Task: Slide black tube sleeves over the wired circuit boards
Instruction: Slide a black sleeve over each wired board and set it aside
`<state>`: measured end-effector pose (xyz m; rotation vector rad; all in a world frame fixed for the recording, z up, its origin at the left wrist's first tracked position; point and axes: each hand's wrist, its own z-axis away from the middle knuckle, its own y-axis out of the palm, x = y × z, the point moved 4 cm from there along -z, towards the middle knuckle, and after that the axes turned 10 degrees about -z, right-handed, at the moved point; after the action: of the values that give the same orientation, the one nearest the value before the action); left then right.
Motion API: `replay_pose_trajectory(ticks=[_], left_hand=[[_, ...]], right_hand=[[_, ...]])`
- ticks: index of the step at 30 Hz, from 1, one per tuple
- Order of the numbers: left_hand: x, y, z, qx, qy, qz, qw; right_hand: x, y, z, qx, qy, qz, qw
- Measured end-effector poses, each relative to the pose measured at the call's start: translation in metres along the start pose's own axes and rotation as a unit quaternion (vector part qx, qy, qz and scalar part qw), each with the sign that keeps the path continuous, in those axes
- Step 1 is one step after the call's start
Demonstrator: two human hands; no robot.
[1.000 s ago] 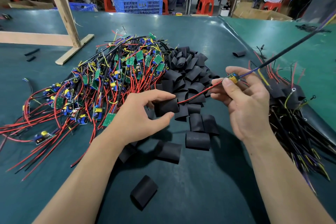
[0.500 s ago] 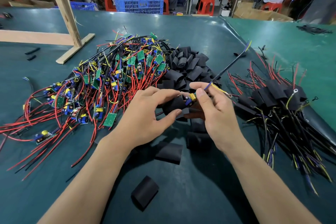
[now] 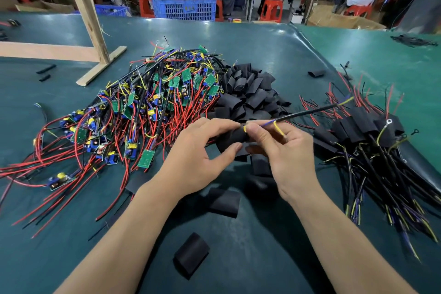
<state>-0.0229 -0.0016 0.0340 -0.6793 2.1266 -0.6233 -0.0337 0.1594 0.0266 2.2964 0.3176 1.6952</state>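
Head view: the left hand grips a black sleeve between curled fingers above and thumb below, held just over the middle of the green table. The right hand meets it from the right, thumb and forefinger pinching a cable right at the sleeve's open end; a bit of yellow shows at that mouth, and the board itself is hidden, so how far it sits inside cannot be told. The cable runs up and to the right from the fingers, black-jacketed, with blue and yellow strands at both ends.

Behind the hands lies a heap of loose sleeves. To its left, spreading toward the table's left edge, is a pile of bare boards, green with red and black wires. Toward the right edge lies a pile of sleeved boards, their leads trailing toward the near right corner. Single sleeves lie near the front edge, one between the forearms and one under the wrists. A wooden post stands at the far left. Beyond the far edge sits a blue crate.
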Motion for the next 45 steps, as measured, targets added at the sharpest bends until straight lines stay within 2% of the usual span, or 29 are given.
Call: replay_pose_trajectory(ticks=[8, 14, 19, 23, 29, 35, 40, 45], left_hand=[[-0.002, -0.003, -0.002, -0.031, 0.011, 0.014, 0.999], [-0.003, -0.002, -0.001, -0.026, 0.014, 0.008, 1.0], [-0.001, -0.002, -0.001, -0.015, 0.013, -0.002, 1.0], [-0.001, -0.001, 0.0, -0.009, 0.006, -0.007, 1.0], [-0.004, 0.001, -0.001, 0.0, 0.019, -0.025, 1.0], [-0.004, -0.002, -0.002, -0.03, 0.019, -0.001, 0.999], [-0.003, -0.002, -0.002, -0.031, 0.025, -0.016, 0.999], [0.001, -0.001, -0.001, -0.027, 0.009, -0.012, 1.0]], right_hand=[[-0.005, 0.006, 0.004, 0.011, 0.042, -0.001, 0.999], [-0.006, 0.013, 0.008, 0.054, 0.089, -0.006, 0.995], [-0.001, 0.007, 0.005, 0.035, 0.064, 0.097, 0.993], [0.0, 0.005, 0.004, 0.005, 0.084, 0.049, 0.995], [-0.003, 0.014, 0.007, 0.06, 0.091, 0.055, 0.993], [-0.006, 0.01, 0.006, 0.064, 0.129, 0.016, 0.989], [-0.005, 0.008, 0.007, 0.08, 0.113, 0.031, 0.99], [-0.004, 0.009, 0.005, 0.05, 0.131, 0.011, 0.99]])
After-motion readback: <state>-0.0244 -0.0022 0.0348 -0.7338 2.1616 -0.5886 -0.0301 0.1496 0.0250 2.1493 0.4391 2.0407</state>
